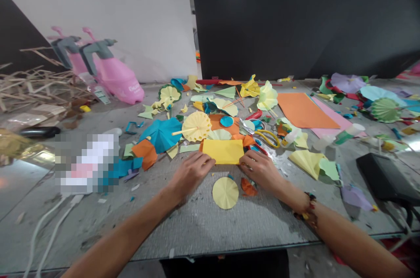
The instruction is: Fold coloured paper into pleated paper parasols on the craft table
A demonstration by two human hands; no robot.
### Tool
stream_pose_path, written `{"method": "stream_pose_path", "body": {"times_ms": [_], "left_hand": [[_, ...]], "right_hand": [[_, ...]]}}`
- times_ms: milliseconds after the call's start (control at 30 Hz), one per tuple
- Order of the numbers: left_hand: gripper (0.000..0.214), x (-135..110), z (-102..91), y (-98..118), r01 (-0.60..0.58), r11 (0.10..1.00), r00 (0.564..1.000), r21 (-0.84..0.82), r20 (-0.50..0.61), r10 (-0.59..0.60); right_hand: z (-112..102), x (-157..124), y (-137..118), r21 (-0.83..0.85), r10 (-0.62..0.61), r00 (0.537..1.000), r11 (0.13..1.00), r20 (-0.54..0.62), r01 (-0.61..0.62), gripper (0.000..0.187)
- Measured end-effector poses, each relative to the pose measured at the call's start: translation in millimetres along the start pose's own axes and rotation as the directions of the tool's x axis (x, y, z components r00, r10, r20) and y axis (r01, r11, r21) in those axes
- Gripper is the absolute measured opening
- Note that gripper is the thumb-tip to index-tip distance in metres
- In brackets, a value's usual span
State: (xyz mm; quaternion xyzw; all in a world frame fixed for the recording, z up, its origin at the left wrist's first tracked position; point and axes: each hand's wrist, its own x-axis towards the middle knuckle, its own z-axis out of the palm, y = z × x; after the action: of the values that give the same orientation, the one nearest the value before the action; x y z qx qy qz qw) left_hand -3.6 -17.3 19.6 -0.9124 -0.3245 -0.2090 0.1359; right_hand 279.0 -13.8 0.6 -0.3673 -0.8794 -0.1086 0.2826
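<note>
Our left hand (192, 171) and right hand (260, 166), fingers nearly closed, tips partly hidden, held yellow rectangular paper (223, 151) at a grey table (157, 234) before a black panel (305, 20).

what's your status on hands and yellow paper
Left hand and right hand at either end of yellow paper. Yellow-handled scissors just beyond. Pale yellow disc on near side.

- Two pink spray bottles (120, 77), grey-headed, stand at the left rear of the grey worktop (190, 234).
- Thin wooden strips (29, 88), heaped, far left.
- White cables (52, 236), left front.
- Black box (382, 177) with cable, right side.
- White wall (147, 20) and black panel (295, 20), background.
</note>
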Motion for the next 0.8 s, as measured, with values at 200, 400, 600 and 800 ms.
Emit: {"method": "stream_pose_path", "body": {"times_ms": [200,400,600,800], "left_hand": [[0.012,0.8,-2.2,-0.2,0.009,1.0,1.0,0.026,-0.025,-0.009],[0.013,2.6,-6.1,2.8,0.012,0.999,1.0,0.043,-0.026,-0.011],[0.013,3.3,-6.0,3.5,0.022,0.998,0.999,0.061,-0.035,-0.02],[0.013,1.9,-4.0,1.9,0.018,0.998,0.999,0.059,-0.047,-0.015]], "right_hand": [[-2.1,1.9,-1.6,0.002,-0.003,1.0,1.0,0.011,0.003,0.013],[-2.9,1.3,-0.8,-0.005,0.01,1.0,1.0,0.017,-0.01,0.018],[-4.7,1.5,-1.1,0.002,0.005,1.0,1.0,-0.014,-0.004,0.021],[-5.9,2.0,-1.7,-0.049,-0.011,1.0,0.999,-0.007,0.01,0.023]]}}
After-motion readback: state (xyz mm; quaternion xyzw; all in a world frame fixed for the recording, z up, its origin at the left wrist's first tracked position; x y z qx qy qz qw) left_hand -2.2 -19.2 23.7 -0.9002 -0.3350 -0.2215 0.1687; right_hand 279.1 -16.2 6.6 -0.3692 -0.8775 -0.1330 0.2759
